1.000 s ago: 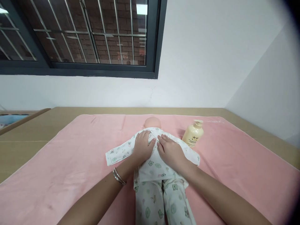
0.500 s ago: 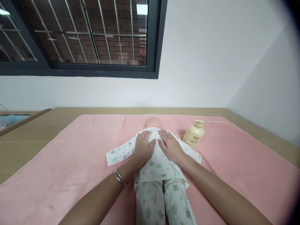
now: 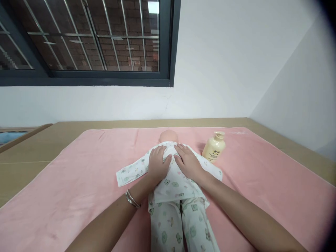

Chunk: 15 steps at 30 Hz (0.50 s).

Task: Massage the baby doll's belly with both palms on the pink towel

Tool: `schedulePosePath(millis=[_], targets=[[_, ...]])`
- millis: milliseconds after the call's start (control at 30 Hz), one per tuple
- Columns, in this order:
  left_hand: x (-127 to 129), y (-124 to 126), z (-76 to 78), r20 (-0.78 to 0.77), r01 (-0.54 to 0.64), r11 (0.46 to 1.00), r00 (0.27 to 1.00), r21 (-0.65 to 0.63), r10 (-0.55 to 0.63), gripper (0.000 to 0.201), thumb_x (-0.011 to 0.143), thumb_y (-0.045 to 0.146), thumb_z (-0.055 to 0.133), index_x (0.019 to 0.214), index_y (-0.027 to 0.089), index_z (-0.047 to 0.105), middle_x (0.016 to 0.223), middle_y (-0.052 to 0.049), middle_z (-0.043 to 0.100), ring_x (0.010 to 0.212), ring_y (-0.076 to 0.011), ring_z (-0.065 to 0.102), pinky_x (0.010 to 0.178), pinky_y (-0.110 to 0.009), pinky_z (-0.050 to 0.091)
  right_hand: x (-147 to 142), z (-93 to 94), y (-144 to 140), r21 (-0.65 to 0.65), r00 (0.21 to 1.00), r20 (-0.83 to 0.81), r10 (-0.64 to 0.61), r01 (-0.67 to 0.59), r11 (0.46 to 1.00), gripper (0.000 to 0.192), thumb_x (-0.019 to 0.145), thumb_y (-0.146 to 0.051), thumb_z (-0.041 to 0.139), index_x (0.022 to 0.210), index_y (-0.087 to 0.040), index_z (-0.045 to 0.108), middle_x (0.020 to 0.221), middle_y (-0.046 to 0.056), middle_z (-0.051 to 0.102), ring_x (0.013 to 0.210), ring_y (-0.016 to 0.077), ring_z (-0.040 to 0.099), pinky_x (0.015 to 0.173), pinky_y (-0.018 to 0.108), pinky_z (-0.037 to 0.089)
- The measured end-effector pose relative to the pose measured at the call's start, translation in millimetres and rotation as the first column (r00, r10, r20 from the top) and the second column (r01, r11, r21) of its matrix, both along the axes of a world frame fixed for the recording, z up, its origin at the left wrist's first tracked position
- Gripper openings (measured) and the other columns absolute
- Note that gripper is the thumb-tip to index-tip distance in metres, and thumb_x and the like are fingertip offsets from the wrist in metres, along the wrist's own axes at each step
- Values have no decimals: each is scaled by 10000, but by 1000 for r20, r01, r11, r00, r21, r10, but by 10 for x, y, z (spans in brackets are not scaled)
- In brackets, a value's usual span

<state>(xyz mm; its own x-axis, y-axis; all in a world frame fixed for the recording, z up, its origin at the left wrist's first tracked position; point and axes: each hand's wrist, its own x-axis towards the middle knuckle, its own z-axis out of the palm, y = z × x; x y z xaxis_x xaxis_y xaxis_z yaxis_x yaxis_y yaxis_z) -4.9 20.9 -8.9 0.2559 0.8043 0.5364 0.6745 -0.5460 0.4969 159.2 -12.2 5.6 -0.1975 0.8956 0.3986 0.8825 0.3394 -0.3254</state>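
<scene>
Pink towel (image 3: 78, 182) covers tan worktop (image 3: 31, 154) under barred window. Left hand (image 3: 156, 163) and right hand (image 3: 188, 164) lie flat, fingers spread, gripping nothing, on doll's white printed cotton top (image 3: 170, 178), mid-towel. Judgement: press evenly, smooth outward from centre seam; cream pump bottle (image 3: 213, 147) stands right

Bright, even indoor light with soft shadows — sharp focus, but edges bow and the right corners darken.
</scene>
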Motion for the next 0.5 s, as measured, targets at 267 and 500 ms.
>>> schedulePosePath(millis=[267,500], targets=[[-9,24,13,-37,1,1000,999,-7,-1,396,906,345,441,1233,145,542,1276,-130,586,1221,-276,495,1086,-491,327,-17,19,2,6,1000,7,-15,15,1000,494,978,-334,318,1403,-106,426,1459,148,422,1377,245,336,1153,457,212],[-23,108,101,-150,-42,982,989,-183,14,538,909,374,399,1368,96,440,1450,-167,438,1361,-288,365,1140,-498,237,-84,68,-52,-20,998,30,-57,58,998,503,980,-327,317,1405,-78,419,1466,174,403,1383,274,321,1149,463,222]])
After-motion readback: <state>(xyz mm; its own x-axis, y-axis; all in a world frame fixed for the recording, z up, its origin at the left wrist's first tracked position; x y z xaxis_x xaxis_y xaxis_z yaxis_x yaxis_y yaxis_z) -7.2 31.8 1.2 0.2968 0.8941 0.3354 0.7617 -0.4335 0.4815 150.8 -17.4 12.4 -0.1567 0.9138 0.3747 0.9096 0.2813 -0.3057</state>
